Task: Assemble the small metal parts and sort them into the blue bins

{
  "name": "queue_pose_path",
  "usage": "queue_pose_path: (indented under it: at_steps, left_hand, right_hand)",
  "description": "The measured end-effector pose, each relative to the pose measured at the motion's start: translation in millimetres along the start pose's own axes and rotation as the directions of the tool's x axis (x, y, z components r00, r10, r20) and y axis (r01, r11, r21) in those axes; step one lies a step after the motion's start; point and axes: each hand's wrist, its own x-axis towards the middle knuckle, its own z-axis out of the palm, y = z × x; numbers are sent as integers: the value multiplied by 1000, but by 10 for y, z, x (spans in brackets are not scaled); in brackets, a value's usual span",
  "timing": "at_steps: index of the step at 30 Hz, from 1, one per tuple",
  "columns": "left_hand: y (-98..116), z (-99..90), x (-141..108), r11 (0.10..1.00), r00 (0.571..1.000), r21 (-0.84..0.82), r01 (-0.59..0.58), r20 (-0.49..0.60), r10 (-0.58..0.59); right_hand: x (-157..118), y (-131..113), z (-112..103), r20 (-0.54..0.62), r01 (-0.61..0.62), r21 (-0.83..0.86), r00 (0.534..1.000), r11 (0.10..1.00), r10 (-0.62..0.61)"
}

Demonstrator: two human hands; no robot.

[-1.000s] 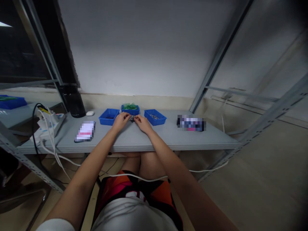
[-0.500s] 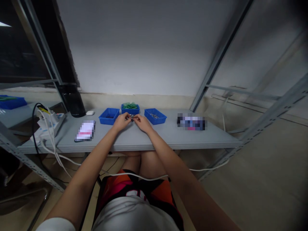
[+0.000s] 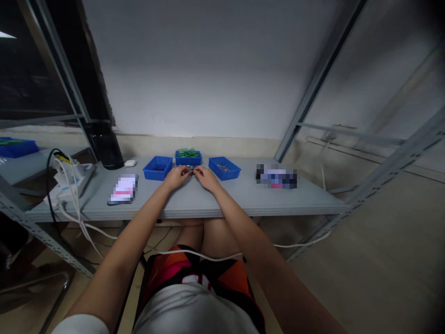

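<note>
Close together over the table, my left hand and my right hand have their fingers bent in a pinch. Small shiny metal pieces show at and just behind the fingertips, too small to name. What each hand grips is hidden by the fingers. A blue tray with dark contents lies beside my left hand. Another blue tray, holding thin metal parts, lies beside my right hand. Behind both hands stands a blue tray heaped with green pieces.
A phone, a white earbud case and a black bottle are on the left of the table. Farther left lies a power strip with cables. A pixelated object lies on the right. Metal shelf posts frame both sides.
My fingertips have shifted slightly, and more of the shiny metal pieces behind them shows. The trays and other objects have stayed in place.
</note>
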Motion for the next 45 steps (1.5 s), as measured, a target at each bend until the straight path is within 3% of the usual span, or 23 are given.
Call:
queue_pose_path:
  at_steps: [13, 16, 19, 22, 26, 30, 36, 40, 45]
  left_hand:
    - [-69, 10, 21, 1000, 1000, 0, -2, -2, 2]
    - [-67, 1, 28, 1000, 998, -10, -9, -64, 9]
    - [-52, -2, 33, 999, 994, -42, -30, -108, 25]
    - [-36, 8, 33, 996, 994, -65, -63, -92, 57]
    - [-16, 17, 25, 994, 994, -63, -87, -68, 83]
    - [7, 0, 18, 994, 994, -86, -69, -87, 61]
    - [8, -17, 20, 998, 994, -65, -1, -110, -6]
    - [-13, -3, 19, 1000, 1000, -25, -12, -25, 12]
    - [-42, 30, 22, 998, 995, -37, -46, 91, 49]
  right_hand:
    - [8, -5, -52, -77, -33, 17, 996, 999, 34]
    - [-3, 12, -56, -40, -32, -39, 999, 999, 31]
    - [-15, 34, -45, 57, 52, -123, 997, 991, -45]
    - [-20, 57, -24, 136, 140, -164, 984, 976, -119]
    - [-11, 74, -3, 163, 164, -163, 977, 973, -138]
    - [-1, 60, -8, 95, 137, -100, 987, 986, -127]
    - [14, 12, -57, -47, -8, -26, 999, 1000, 7]
    - [15, -20, -80, -116, -13, 21, 993, 1000, 15]
    - [2, -62, -82, -81, -22, 69, 996, 997, 27]
